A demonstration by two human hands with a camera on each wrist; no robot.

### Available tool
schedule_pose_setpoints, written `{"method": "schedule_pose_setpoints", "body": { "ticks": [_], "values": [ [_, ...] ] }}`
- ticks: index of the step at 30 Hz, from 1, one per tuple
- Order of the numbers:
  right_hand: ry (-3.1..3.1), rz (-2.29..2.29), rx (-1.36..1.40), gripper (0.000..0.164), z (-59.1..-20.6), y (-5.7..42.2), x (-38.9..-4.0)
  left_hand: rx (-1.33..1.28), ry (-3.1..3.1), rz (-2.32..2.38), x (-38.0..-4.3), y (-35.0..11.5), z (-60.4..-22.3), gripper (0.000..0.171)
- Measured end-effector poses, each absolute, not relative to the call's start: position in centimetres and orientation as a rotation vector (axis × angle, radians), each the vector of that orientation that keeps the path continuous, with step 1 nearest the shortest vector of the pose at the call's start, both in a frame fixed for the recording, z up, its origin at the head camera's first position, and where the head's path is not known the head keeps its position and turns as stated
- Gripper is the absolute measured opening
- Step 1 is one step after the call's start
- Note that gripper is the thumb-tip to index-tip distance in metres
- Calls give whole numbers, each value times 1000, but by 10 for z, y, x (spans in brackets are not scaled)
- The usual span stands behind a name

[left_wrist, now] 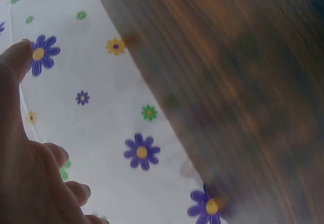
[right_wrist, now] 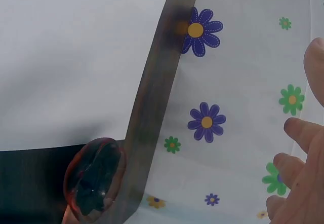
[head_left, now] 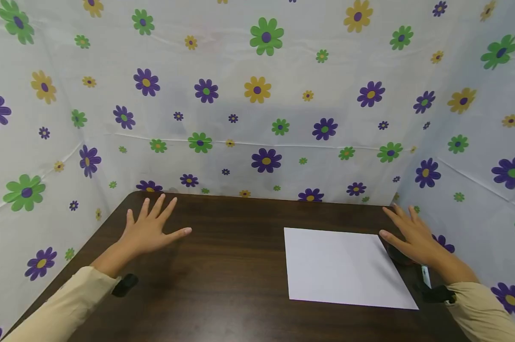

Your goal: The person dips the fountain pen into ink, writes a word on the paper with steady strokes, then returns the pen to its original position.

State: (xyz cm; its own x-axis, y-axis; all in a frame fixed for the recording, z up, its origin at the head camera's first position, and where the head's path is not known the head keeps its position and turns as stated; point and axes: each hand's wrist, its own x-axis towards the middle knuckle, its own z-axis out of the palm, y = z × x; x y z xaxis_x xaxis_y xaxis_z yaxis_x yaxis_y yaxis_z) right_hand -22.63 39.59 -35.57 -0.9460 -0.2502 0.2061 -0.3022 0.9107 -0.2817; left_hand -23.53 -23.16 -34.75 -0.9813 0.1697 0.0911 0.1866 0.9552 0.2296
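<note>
White sheet (head_left: 344, 268) on worktop (head_left: 223, 270), at three o'clock; likely light, bendy, easily creased; best pinched at six-o'clock edge. Left hand (head_left: 145, 232), right hand (head_left: 418, 243): fingers spread, holding nothing.

Creased beige sleeves (head_left: 62, 304), a small black wrist-worn device (head_left: 125, 285) at each cuff (head_left: 103, 279)

1. One left hand (head_left: 148, 232) and one right hand (head_left: 419, 242); two hands in total;
2. Two beige sleeves (head_left: 65, 304); two black wrist pieces (head_left: 125, 285);
3. One white sheet (head_left: 347, 268); one dark table (head_left: 223, 266);
4. One glossy rounded object (right_wrist: 96, 176); one slim pale object (head_left: 426, 275), partly hidden;
5. Three sides of flower-printed cloth (head_left: 223, 114): left, back and right.
</note>
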Motion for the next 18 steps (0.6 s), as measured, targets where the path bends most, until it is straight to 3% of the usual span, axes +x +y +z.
{"method": "schedule_pose_setpoints", "body": {
  "ticks": [18],
  "values": [
    [-2915,535,270,72,-385,439,-195,-610,-3047,-452,-266,-131,-384,99]
  ]
}}
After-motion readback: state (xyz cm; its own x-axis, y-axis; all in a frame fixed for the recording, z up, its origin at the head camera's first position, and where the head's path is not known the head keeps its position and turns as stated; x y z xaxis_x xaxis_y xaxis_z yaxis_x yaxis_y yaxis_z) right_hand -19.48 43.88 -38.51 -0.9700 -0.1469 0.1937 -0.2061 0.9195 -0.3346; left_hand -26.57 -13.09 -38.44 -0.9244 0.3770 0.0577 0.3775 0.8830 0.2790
